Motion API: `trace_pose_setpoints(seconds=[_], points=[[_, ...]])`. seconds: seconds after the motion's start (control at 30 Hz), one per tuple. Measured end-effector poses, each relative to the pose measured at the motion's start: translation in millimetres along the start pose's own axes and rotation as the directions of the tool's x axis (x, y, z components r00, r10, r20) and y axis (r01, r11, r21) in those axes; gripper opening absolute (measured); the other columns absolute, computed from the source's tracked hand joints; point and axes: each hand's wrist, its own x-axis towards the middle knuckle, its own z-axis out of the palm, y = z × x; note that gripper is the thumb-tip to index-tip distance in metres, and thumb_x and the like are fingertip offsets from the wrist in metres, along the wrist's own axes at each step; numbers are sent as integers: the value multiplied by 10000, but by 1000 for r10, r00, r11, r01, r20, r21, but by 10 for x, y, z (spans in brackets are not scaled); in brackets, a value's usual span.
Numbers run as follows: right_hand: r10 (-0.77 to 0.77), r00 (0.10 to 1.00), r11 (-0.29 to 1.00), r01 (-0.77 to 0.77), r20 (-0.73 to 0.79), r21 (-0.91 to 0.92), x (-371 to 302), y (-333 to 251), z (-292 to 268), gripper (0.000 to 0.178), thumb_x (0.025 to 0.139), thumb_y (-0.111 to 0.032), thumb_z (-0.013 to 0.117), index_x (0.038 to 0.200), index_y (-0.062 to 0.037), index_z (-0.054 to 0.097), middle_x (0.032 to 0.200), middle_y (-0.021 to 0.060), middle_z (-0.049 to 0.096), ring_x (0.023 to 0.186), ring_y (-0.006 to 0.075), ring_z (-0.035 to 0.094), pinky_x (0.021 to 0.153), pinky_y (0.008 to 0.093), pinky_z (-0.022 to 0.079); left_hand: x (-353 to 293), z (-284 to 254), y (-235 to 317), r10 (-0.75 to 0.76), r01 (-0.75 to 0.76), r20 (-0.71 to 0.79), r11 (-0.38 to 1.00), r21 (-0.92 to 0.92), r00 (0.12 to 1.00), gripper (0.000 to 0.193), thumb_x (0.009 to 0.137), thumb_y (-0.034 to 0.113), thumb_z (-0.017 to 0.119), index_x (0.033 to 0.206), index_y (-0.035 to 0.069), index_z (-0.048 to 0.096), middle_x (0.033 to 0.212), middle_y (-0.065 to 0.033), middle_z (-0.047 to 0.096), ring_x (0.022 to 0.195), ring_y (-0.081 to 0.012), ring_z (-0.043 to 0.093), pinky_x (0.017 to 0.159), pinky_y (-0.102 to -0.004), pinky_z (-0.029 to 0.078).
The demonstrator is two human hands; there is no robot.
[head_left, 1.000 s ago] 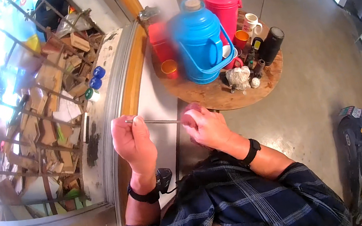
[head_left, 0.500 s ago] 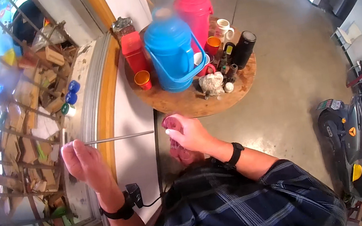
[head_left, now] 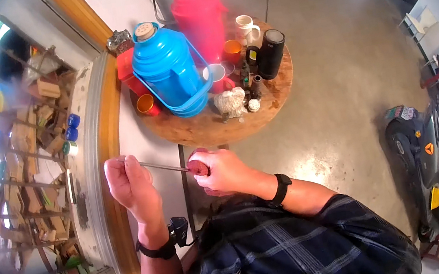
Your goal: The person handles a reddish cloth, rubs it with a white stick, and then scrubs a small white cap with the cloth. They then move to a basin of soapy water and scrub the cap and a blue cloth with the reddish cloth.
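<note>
My left hand (head_left: 131, 183) is closed around one end of a thin, straight metal rod (head_left: 165, 166). The rod slants slightly down to the right, and its far end meets the face of a dark red, rounded thing (head_left: 198, 168). Whether the tip is inside it or only against it, I cannot tell. Closed round that red thing is my right hand (head_left: 224, 170); its kind is unclear and the palm hides much of it. Both hands are in front of my chest, short of the round wooden table (head_left: 201, 132).
On the table stand a blue thermos flask (head_left: 166, 70), a pink thermos flask (head_left: 200, 20), a black cylinder (head_left: 272, 54), a white mug (head_left: 247, 29) and an orange cup (head_left: 147, 105). A barred window (head_left: 23, 189) lies left. A scooter (head_left: 425, 153) is parked right.
My left hand has moved right, tilting the rod, whose tip now meets the red thing. My right hand has shifted slightly left and down. The view has turned, so the table appears further left.
</note>
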Motion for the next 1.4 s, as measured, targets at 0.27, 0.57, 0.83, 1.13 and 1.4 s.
trace_pose_setpoints(seconds=[0.27,0.57,0.83,1.13,1.4], points=[[13,994,987,-30,112,156,-197,232,-243,248,800,-167,682,1031,-86,638,830,128,678,762,293,677,688,371,538,-8,320,87,18,-4,-114,993,122,993,85,999,117,519,919,89,516,745,58,410,578,-9,337,467,-191,269],[64,992,969,-89,111,231,-71,238,-445,265,840,-136,669,1093,-57,657,885,69,696,788,121,643,741,311,527,-335,488,-604,-242,168,219,936,310,945,214,1001,190,524,918,21,626,746,-36,607,697,-140,567,631,-302,461],[282,959,680,-189,-15,708,90,565,-508,523,913,-195,638,1371,-2,475,1222,100,631,1112,177,592,979,333,458,-409,411,-765,-62,-315,465,655,687,883,174,942,165,533,835,27,544,639,-189,583,595,-358,610,551,-461,465],[445,884,447,-80,-143,891,382,433,-371,321,856,-15,610,1175,-29,583,943,60,661,814,166,644,735,324,543,-787,401,-703,-288,-470,606,421,776,741,203,909,238,563,823,62,509,585,-167,606,511,-370,611,466,-482,483],[445,847,487,42,-290,872,525,921,-1137,145,918,-75,576,1050,-26,614,874,77,662,708,186,642,635,334,560,-963,273,-573,-301,-363,533,471,804,791,234,920,250,573,786,62,535,696,-159,626,626,-391,626,552,-501,493]])
